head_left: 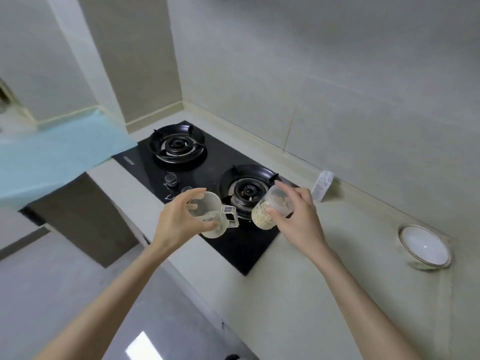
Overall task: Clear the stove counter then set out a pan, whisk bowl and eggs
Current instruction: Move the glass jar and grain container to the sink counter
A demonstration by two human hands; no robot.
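Left hand (179,224) is gripping 1 clear plastic jug (219,226), right hand (298,216) gripping 1 round clear jar (263,215) w/ pale grains, mid-frame; 1 glossy white bowl (426,246) sitting right on counter (337,255).

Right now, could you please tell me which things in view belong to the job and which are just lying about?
In the job:
left hand gripping the clear jug
right hand gripping the jar of grains
white bowl, probably the whisk bowl

Lying about:
small carton against the wall, untouched
gas stove, both burners bare
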